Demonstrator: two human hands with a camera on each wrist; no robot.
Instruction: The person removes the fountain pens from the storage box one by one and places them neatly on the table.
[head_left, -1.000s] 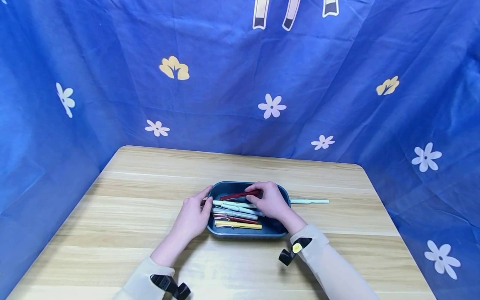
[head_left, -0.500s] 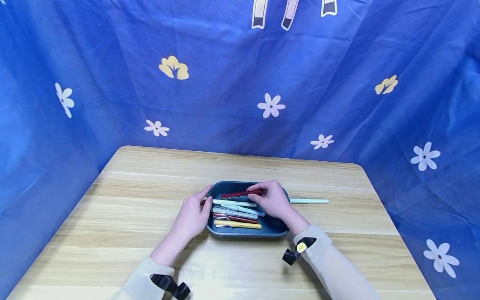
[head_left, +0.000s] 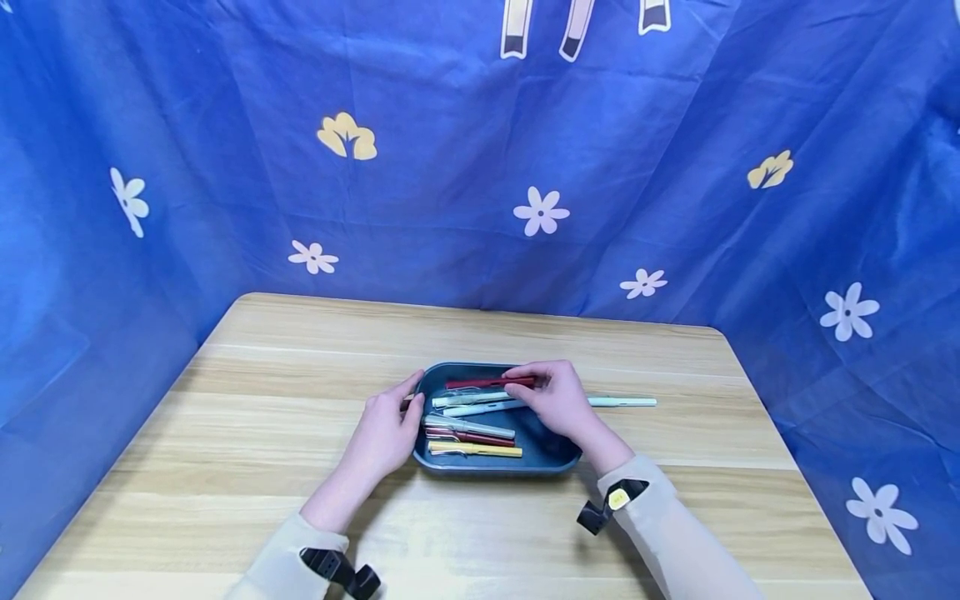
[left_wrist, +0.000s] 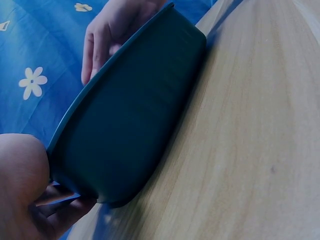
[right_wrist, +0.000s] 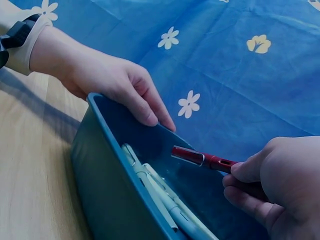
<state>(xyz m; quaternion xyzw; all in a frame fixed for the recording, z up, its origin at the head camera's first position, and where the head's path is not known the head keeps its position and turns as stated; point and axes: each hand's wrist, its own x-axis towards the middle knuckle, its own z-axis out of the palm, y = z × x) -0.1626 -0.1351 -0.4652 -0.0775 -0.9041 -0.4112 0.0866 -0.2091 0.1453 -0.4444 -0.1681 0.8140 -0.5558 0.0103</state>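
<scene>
A dark blue-green bin (head_left: 495, 472) stands on the table with several pens inside. At its left end my left hand (head_left: 386, 433) grips the rim; the right wrist view shows the thumb inside the wall. My right hand (head_left: 561, 402) pinches a dark red pen (right_wrist: 212, 162) between thumb and fingers above the back part of the bin. Below that pen lie light green pens (head_left: 480, 408), partly hidden by the right hand. A silver pen (head_left: 472, 428), another dark red pen (head_left: 480, 438) and a yellow pen (head_left: 476, 450) lie toward the front.
A pale green pen (head_left: 622, 402) lies outside the bin's right end on the wooden table (head_left: 300, 375). Something small and dark shows beside the left hand, too hidden to tell. A blue flowered curtain (head_left: 450, 167) hangs behind and at both sides.
My right hand has moved slightly right, carrying the red pen along. The light green pens have shifted back and changed angle, apart from the silver one. The left hand stays put.
</scene>
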